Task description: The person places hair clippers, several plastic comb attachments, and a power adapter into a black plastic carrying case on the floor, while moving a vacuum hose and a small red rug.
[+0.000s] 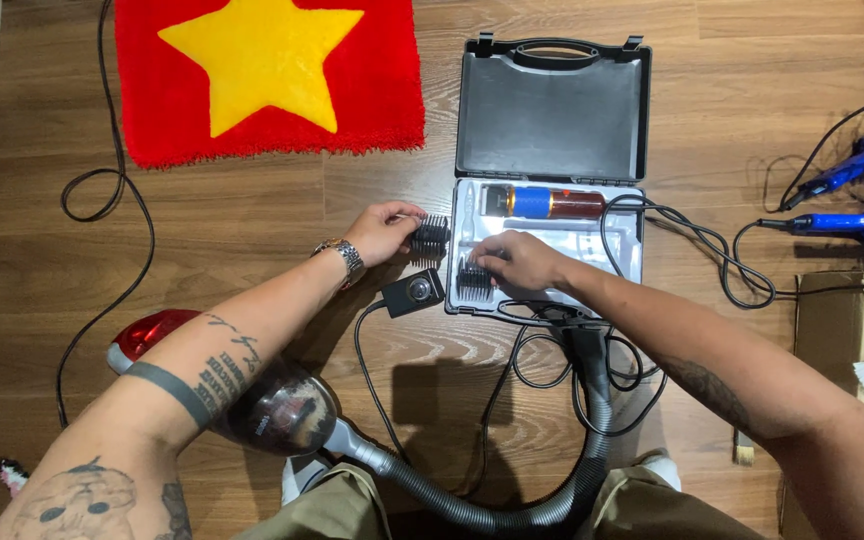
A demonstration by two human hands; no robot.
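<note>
My left hand (pixel 382 230) holds a black comb attachment (pixel 431 236) just left of an open black plastic case (pixel 552 120). My right hand (pixel 524 262) rests inside the case's white tray (pixel 632 255), fingers on a second black comb attachment (pixel 472 280) at the tray's lower left. A hair clipper (pixel 547 202) with a blue and red-brown body lies along the tray's top row. A black power adapter (pixel 412 291) with a cable sits on the floor between my hands.
A vacuum cleaner with a red and clear body (pixel 252 400) and grey hose (pixel 512 510) lies by my knees. Red rug with a yellow star (pixel 267 75) at the back. Two blue tools (pixel 857 190) and a cardboard box (pixel 847 340) at right. Black cables (pixel 712 250) cross the wooden floor.
</note>
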